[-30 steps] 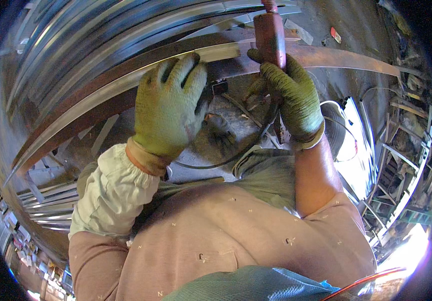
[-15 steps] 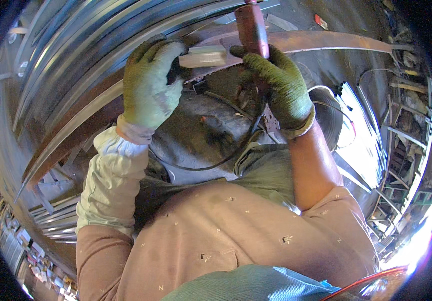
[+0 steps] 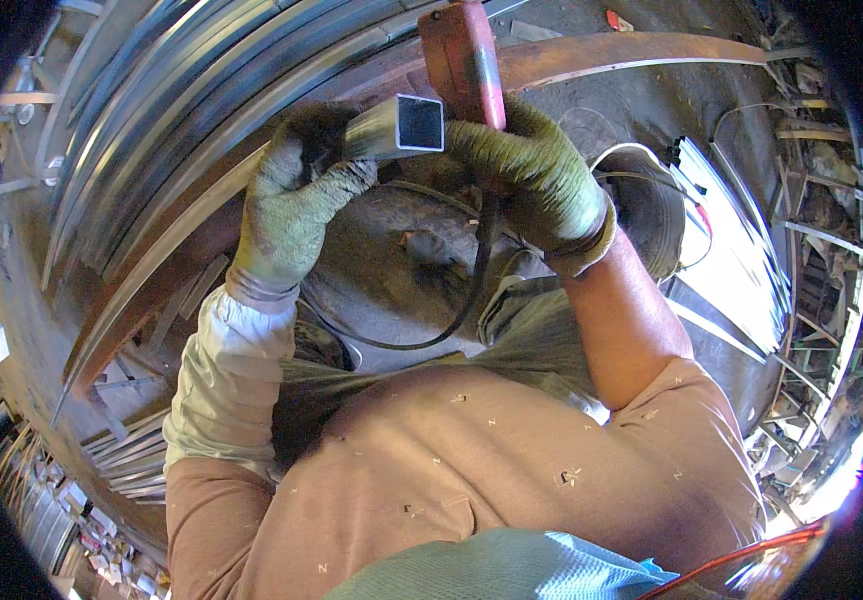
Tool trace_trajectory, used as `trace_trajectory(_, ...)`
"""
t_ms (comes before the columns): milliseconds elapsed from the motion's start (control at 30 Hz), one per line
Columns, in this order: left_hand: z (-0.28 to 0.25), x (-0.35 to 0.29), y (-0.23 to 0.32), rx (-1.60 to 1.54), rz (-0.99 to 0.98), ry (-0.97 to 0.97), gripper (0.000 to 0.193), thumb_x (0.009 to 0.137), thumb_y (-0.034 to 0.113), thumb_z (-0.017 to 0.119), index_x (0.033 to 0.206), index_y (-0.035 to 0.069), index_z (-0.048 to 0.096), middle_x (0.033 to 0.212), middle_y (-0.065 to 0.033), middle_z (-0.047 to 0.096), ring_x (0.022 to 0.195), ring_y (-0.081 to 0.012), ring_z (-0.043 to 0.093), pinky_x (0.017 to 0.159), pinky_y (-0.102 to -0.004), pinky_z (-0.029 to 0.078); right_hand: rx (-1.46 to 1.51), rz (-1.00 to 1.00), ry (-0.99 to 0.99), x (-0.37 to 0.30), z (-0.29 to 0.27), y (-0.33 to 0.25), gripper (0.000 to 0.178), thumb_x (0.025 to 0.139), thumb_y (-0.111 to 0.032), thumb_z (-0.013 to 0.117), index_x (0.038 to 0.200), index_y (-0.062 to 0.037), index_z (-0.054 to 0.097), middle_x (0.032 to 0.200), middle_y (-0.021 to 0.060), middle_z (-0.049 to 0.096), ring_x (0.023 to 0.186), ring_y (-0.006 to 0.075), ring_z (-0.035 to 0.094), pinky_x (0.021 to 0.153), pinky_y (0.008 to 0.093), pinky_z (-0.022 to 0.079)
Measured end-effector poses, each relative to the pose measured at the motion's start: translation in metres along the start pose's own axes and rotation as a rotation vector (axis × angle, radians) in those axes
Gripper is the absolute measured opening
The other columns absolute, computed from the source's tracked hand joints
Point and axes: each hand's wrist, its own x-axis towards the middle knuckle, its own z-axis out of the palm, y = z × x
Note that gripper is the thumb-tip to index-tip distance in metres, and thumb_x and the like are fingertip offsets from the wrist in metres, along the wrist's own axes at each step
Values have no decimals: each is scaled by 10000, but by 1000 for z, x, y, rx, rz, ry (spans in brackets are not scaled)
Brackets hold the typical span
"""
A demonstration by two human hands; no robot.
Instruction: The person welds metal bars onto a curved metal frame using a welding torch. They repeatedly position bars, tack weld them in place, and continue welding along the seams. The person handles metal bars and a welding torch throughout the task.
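Observation:
My left hand (image 3: 296,190), in a worn green-grey work glove, grips a short piece of square metal tube (image 3: 371,132). The tube's open dark end faces right, towards my other hand. My gloved right hand (image 3: 541,175) is closed around the lower part of a red, boxy hand tool (image 3: 463,65). The tool stands up beyond my fingers, and its far end reaches the top of the view, so its exact kind cannot be told. Below that hand a black cable (image 3: 481,265) hangs down and curves left. The tube end is close beside the right glove's fingers.
Long metal profiles (image 3: 161,110) lie stacked at the left. A rusty curved metal strip (image 3: 641,52) crosses behind my hands. Right of me are a dark round container (image 3: 646,215) and bright metal lengths (image 3: 726,250); scrap and racks (image 3: 821,230) line the far right.
The square tube has turned so that its open end now shows, and my left hand's grip has rotated with it. The red tool and my right hand have shifted left, nearer the tube.

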Motion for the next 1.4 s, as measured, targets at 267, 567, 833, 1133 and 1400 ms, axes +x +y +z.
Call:
trace_trajectory(267, 32, -27, -4, 50, -85, -113, 347, 1111, 126, 724, 1444, 40, 681, 1320, -51, 746, 1195, -143, 685, 1069, -321, 551, -388, -179, 84, 5, 14, 28, 524, 946, -195, 939, 1379, -5, 715, 1138, 50, 786, 1020, 146, 713, 936, 345, 609)
trace_trajectory(567, 27, -18, -23, 777, 290, -139, 442, 926, 205, 825, 1323, 36, 728, 1136, -224, 781, 1039, -438, 749, 893, -526, 591, -1311, -157, 269, 25, 10, -3, 458, 933, -358, 850, 1268, -69, 731, 1046, 202, 802, 971, 385, 778, 882, 477, 601)
trace_trajectory(833, -45, -7, 38, 1484, 376, 112, 507, 883, 271, 873, 1342, 102, 739, 1239, -260, 753, 1109, -487, 742, 934, -558, 609, -1584, -115, 345, 72, -2, 11, 343, 959, -313, 757, 1260, -150, 731, 1145, 220, 799, 1110, 485, 744, 956, 584, 582)
trace_trajectory(1133, -103, -9, 60, 1760, -16, 236, 418, 852, 282, 919, 1210, 130, 766, 1190, -198, 750, 1064, -465, 747, 889, -546, 596, -1529, -201, 464, 76, -15, 14, 399, 938, -367, 794, 1246, -127, 710, 1112, 225, 794, 1090, 494, 744, 948, 578, 579)
trace_trajectory(1400, -100, -6, 55, 1734, 28, 187, 351, 861, 260, 914, 1145, 116, 764, 1119, -174, 750, 1021, -449, 746, 850, -528, 588, -1423, -254, 476, 71, -28, 14, 478, 932, -401, 805, 1282, -90, 713, 1108, 243, 800, 1085, 478, 761, 943, 530, 595)
